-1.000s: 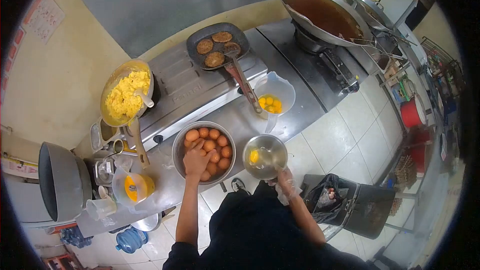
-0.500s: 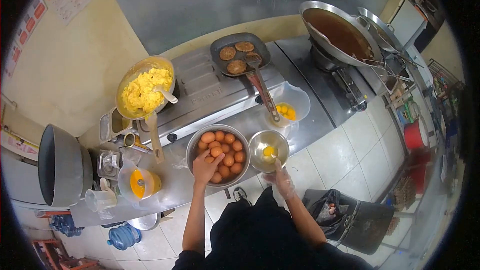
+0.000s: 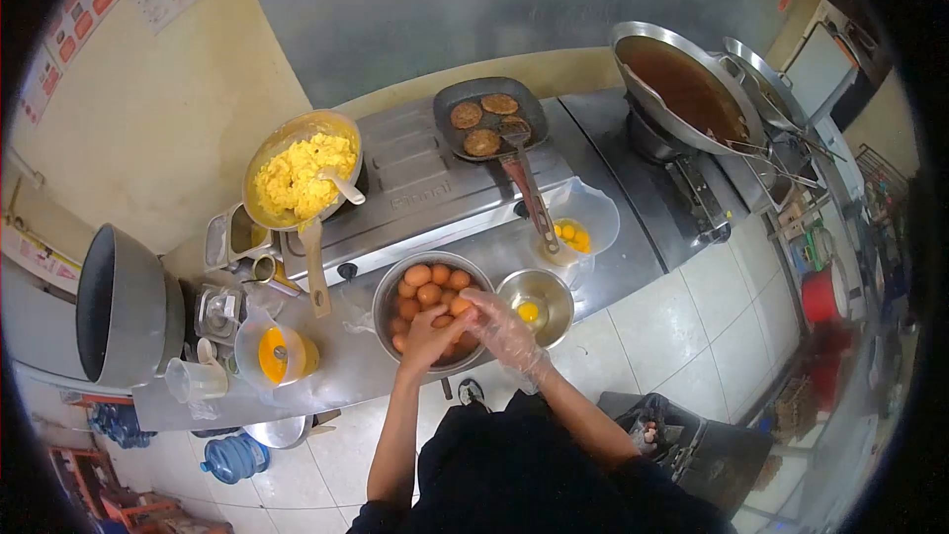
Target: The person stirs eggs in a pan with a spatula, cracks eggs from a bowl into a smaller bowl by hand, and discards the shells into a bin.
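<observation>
My bare left hand [image 3: 426,339] and my right hand [image 3: 506,330], in a clear plastic glove, meet over a metal bowl [image 3: 380,289] full of brown eggs [image 3: 429,294]. Between their fingertips is one brown egg [image 3: 461,307]; fingers of both hands close on it and partly cover it. Just right of this bowl stands a smaller steel bowl [image 3: 559,301] with a cracked egg [image 3: 528,312] in its bottom, the yolk whole. Behind it, a clear plastic jug [image 3: 600,221] contains several yolks.
On the stove are a pan of scrambled eggs [image 3: 306,178] and a square pan [image 3: 450,99] with patties and a spatula [image 3: 529,193]. A wok of brown oil [image 3: 682,79] stands right. A beaten-egg jug [image 3: 282,356] is at left; a lined bin [image 3: 727,455] stands on the floor.
My right hand has moved left from the small steel bowl to the egg bowl and met my left hand at an egg. The view has shifted slightly.
</observation>
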`<state>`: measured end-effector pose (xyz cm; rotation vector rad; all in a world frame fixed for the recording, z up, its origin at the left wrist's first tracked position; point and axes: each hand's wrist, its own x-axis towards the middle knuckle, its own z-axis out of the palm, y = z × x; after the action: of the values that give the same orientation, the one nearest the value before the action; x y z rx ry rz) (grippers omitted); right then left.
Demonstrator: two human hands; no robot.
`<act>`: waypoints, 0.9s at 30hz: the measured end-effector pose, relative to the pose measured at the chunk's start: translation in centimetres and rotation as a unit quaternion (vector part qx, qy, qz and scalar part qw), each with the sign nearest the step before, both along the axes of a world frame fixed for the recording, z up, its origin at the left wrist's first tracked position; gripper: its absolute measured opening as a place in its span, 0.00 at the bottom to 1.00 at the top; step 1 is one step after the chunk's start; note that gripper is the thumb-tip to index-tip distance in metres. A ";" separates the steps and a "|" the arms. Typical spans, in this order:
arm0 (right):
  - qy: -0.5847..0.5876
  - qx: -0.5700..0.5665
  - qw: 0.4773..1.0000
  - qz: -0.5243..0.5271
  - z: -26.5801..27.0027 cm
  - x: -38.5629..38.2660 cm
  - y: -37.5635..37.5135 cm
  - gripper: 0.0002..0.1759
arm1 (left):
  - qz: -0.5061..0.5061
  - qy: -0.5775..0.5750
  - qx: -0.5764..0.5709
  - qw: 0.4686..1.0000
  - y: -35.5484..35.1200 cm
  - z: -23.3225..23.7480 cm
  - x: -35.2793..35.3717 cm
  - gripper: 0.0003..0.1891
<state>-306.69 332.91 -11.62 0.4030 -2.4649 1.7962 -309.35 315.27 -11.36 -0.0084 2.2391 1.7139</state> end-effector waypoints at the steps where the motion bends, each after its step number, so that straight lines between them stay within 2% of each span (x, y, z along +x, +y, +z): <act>1: -0.002 0.000 1.000 0.006 0.3 0.0 0.1 0.27 | -0.009 -0.015 0.020 1.000 0.2 0.0 0.2 0.30; 3: -0.028 0.005 0.998 -0.048 1.0 0.2 0.4 0.26 | -0.016 -0.002 0.004 1.000 0.4 -0.7 0.5 0.30; 5: -0.053 -0.032 0.995 -0.072 0.7 1.1 0.8 0.25 | 0.063 -0.183 0.152 0.969 1.6 1.3 0.8 0.30; 6: -0.025 -0.034 0.993 -0.112 0.4 1.6 1.1 0.26 | 0.063 -0.184 0.153 0.969 2.1 0.7 0.8 0.30; 8: -0.002 -0.035 0.988 -0.150 0.4 2.0 1.7 0.26 | 0.112 -0.185 0.279 0.936 3.4 -0.7 1.0 0.31; 10: 0.164 0.077 0.969 -0.166 0.5 2.6 2.2 0.27 | 0.092 -0.194 0.301 0.929 5.1 -1.6 1.1 0.31; 11: 0.160 0.078 0.970 -0.166 0.6 2.6 2.2 0.27 | 0.067 -0.198 0.323 0.923 6.1 -1.7 1.2 0.31; 13: 0.096 0.130 0.972 -0.173 0.8 2.5 2.4 0.26 | 0.061 -0.177 0.300 0.935 7.7 -3.5 1.3 0.33; 15: 0.075 0.121 0.969 -0.203 0.4 2.9 3.4 0.26 | 0.040 -0.155 0.260 0.952 8.5 -4.2 0.8 0.34; 17: 0.076 0.051 0.970 -0.224 0.6 3.3 4.1 0.26 | 0.035 -0.152 0.256 0.954 9.3 -2.1 0.9 0.35; 19: 0.069 0.092 0.969 -0.217 0.4 3.0 4.4 0.27 | 0.022 -0.121 0.177 0.976 10.3 0.1 0.9 0.34; 20: 0.063 0.130 0.968 -0.204 0.3 3.0 4.5 0.28 | 0.016 -0.125 0.177 0.976 10.6 0.0 1.1 0.34; 22: 0.081 0.123 0.963 -0.225 0.3 3.3 5.0 0.28 | 0.020 -0.149 0.256 0.955 10.7 -0.2 0.5 0.33; 24: 0.092 0.117 0.959 -0.243 -0.1 3.7 5.1 0.28 | -0.002 -0.133 0.247 0.960 11.2 -3.4 0.2 0.32; 26: 0.058 0.143 0.957 -0.245 -0.6 3.2 5.1 0.27 | -0.025 -0.116 0.239 0.964 11.3 -3.9 0.2 0.31; 27: 0.057 0.143 0.957 -0.246 -0.7 2.9 5.5 0.27 | -0.043 -0.079 0.196 0.976 11.0 -4.1 0.2 0.29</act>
<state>-303.83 338.41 -12.34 -0.0949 -2.4568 1.1966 -309.20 326.29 -15.46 0.0412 1.7337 1.9997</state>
